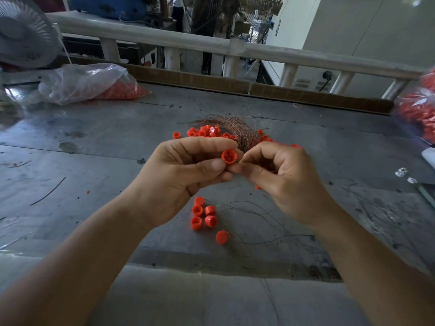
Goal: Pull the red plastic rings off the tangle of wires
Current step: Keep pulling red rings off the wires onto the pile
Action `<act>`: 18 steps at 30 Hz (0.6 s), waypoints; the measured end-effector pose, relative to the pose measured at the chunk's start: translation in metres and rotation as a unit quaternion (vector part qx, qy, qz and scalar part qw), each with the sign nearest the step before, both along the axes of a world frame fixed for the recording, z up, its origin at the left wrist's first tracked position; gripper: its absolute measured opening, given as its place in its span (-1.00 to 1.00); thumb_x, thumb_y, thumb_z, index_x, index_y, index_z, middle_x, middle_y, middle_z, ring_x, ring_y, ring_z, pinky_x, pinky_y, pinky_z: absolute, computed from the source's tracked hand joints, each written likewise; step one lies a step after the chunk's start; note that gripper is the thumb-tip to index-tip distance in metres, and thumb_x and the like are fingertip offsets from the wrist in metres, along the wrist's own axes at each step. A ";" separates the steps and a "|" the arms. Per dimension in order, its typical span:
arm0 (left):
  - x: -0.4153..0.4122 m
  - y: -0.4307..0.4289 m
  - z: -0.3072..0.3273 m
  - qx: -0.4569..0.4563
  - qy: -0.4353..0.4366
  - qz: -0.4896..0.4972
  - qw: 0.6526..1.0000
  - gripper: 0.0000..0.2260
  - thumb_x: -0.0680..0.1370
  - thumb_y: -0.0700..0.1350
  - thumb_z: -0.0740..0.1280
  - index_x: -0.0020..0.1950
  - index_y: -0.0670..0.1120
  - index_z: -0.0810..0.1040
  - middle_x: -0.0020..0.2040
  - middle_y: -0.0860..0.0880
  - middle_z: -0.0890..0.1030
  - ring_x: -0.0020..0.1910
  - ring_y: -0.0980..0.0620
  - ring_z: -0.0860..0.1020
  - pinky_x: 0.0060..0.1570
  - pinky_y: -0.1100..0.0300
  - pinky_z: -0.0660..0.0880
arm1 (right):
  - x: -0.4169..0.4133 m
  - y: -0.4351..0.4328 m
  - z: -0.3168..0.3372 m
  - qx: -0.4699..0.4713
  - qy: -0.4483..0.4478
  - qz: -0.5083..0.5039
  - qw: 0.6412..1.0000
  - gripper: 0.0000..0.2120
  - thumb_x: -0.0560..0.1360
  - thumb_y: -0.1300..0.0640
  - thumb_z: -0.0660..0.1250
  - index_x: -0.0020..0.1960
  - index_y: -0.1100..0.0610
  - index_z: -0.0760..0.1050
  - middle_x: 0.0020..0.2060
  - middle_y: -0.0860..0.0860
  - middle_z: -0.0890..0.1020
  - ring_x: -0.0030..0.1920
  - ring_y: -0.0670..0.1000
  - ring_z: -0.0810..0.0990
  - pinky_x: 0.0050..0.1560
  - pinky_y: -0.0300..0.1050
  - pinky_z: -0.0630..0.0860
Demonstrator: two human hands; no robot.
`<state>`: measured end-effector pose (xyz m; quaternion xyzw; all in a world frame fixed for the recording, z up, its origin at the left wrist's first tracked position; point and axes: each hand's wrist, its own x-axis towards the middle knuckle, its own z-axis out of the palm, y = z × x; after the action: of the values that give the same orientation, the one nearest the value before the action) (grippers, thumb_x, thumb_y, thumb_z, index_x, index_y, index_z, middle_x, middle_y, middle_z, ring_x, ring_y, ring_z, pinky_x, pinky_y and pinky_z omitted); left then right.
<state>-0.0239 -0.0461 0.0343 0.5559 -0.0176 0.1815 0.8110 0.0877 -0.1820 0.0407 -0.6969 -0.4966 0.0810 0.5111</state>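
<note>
- The left grip [183,175] was closed on one red ring [228,157], which was pinched between thumb and fingers with its open end turned toward the camera.
- The right grip [282,182] was curled, with thumb and forefinger pressed together just beside that ring; whether a wire was pinched could not be told.
- The tangle of wires [237,129], with further rings among it, was laid on the bench [94,149] just beyond both grips.
- A cluster of rings [210,210] was seen on the bench below the grips, between the forearms.

Glossy red plastic rings [203,214], scuffed metal table [94,142].
</note>
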 end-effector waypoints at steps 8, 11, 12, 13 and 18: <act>0.002 0.000 -0.002 -0.035 0.003 -0.012 0.999 -0.80 0.24 -0.25 0.38 -0.17 -0.15 0.68 -0.21 -0.10 0.68 -0.21 0.05 0.66 -0.23 0.32 0.56 | 0.012 -0.002 0.004 -0.029 -0.001 -0.024 0.999 -0.92 0.41 0.07 0.38 -0.25 -0.06 0.54 -0.44 -0.19 0.56 -0.39 -0.23 0.49 -0.36 -0.34 0.42; 0.003 0.000 -0.002 -0.039 0.001 -0.001 0.999 -0.79 0.23 -0.24 0.39 -0.17 -0.13 0.69 -0.22 -0.09 0.68 -0.20 0.05 0.66 -0.22 0.33 0.56 | 0.037 -0.010 0.006 -0.015 -0.020 -0.152 0.988 -0.90 0.44 0.04 0.36 -0.26 -0.06 0.54 -0.44 -0.13 0.57 -0.38 -0.18 0.51 -0.29 -0.26 0.46; 0.002 0.000 -0.002 -0.040 0.000 -0.001 0.999 -0.79 0.23 -0.24 0.39 -0.17 -0.13 0.69 -0.22 -0.09 0.68 -0.20 0.05 0.66 -0.22 0.33 0.56 | 0.045 -0.012 0.005 -0.021 -0.029 -0.182 0.983 -0.91 0.44 0.05 0.36 -0.24 -0.04 0.55 -0.43 -0.13 0.56 -0.38 -0.17 0.51 -0.26 -0.25 0.45; 0.002 0.000 -0.002 -0.041 0.000 -0.002 0.999 -0.79 0.23 -0.24 0.39 -0.17 -0.13 0.69 -0.22 -0.09 0.68 -0.20 0.05 0.66 -0.22 0.33 0.56 | 0.051 -0.014 0.003 -0.039 -0.041 -0.204 0.977 -0.92 0.45 0.08 0.36 -0.22 0.00 0.56 -0.41 -0.14 0.56 -0.37 -0.18 0.50 -0.25 -0.30 0.44; 0.002 -0.001 -0.001 -0.040 0.002 0.003 0.999 -0.79 0.23 -0.23 0.39 -0.17 -0.13 0.69 -0.21 -0.09 0.68 -0.19 0.04 0.66 -0.22 0.33 0.56 | 0.063 -0.011 -0.014 -0.194 -0.109 -0.197 0.955 -0.95 0.42 0.21 0.39 -0.14 0.09 0.61 -0.33 -0.15 0.55 -0.32 -0.27 0.45 -0.32 -0.56 0.31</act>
<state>-0.0218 -0.0466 0.0337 0.5237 -0.0077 0.1832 0.8320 0.1502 -0.1931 0.0267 -0.8712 -0.3770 -0.0031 0.3146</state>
